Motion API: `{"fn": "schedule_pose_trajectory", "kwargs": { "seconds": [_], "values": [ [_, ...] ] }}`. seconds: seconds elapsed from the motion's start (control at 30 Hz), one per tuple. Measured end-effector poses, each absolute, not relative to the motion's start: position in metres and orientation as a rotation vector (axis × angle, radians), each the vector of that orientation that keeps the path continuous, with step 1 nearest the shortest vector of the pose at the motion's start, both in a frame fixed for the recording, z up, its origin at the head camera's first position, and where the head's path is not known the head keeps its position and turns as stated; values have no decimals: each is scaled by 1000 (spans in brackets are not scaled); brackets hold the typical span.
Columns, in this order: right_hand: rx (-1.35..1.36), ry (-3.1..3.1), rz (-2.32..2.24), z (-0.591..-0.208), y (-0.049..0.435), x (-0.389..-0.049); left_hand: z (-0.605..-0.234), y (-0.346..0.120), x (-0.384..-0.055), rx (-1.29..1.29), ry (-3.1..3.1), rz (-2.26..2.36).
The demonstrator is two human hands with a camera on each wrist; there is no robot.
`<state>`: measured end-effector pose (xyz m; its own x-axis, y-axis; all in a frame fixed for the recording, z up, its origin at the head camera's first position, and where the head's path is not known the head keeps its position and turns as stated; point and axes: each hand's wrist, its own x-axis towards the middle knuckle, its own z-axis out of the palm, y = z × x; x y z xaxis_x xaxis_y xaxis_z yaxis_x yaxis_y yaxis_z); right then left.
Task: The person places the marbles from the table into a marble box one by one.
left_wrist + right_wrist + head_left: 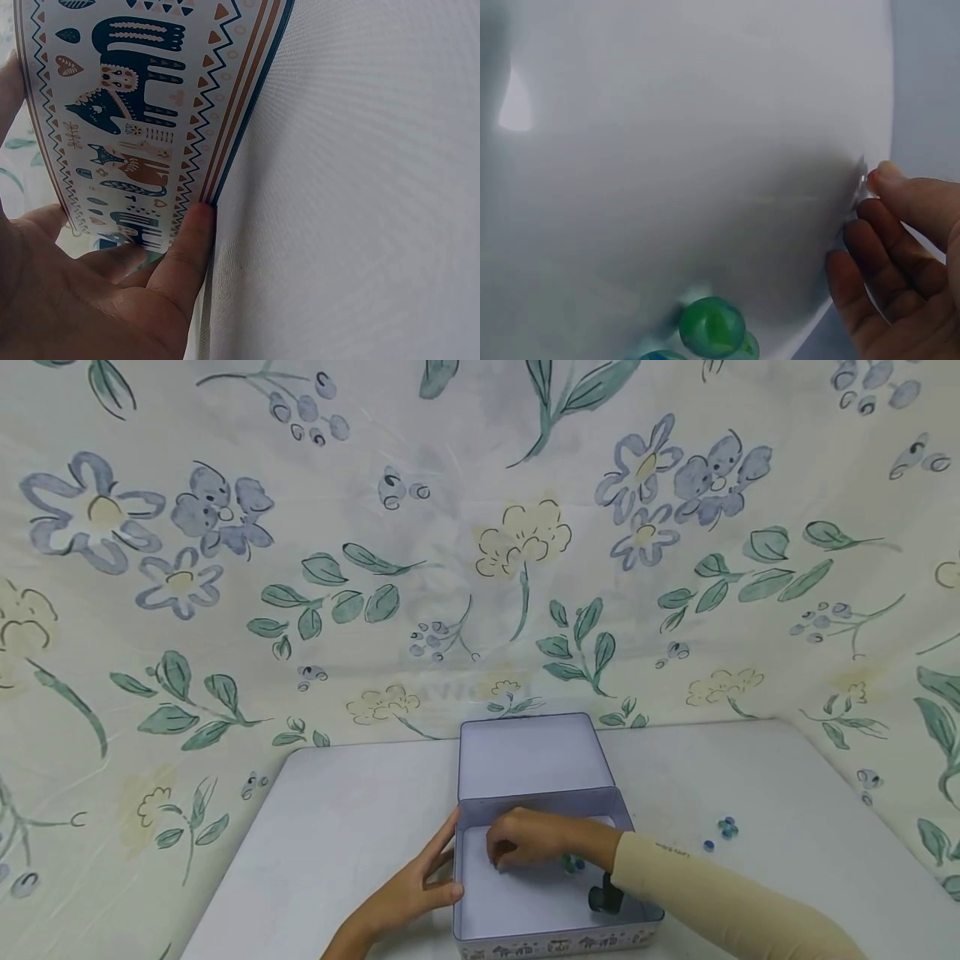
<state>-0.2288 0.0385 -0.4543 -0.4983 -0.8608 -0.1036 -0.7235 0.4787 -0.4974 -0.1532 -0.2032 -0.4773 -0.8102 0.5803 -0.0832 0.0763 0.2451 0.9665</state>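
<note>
An open tin box (555,942) with animal print on its sides stands before me, its lid tipped back. My left hand (408,889) rests against its left wall, fingers extended and thumb apart; in the left wrist view, fingertips touch the printed side (139,90). Inside the box is my right hand (528,837), fingers curled down near the left part of the floor. Between its thumb and index finger (874,210) a small shiny glassy thing shows, mostly hidden, looking like a marble. Green marbles (712,328) lie on the box floor below the right wrist.
A black object (606,897) sits in the box's near right corner, partly behind the right sleeve. On the white table to the right lie several blue and green marbles (726,828). The raised lid (532,756) stands at the back, before a floral cloth (450,527).
</note>
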Motion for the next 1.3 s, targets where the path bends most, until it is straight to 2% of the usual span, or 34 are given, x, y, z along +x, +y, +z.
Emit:
{"fn": "schedule_pose_trajectory", "kwargs": {
  "seconds": [0.6, 1.3],
  "values": [
    [-1393, 2410, -547, -462, 39, -230, -478, -204, -153, 570, 2088, 1606],
    [-1371, 2334, -745, -427, 52, -228, -477, -202, -154, 574, 2091, 1605]
  ]
}}
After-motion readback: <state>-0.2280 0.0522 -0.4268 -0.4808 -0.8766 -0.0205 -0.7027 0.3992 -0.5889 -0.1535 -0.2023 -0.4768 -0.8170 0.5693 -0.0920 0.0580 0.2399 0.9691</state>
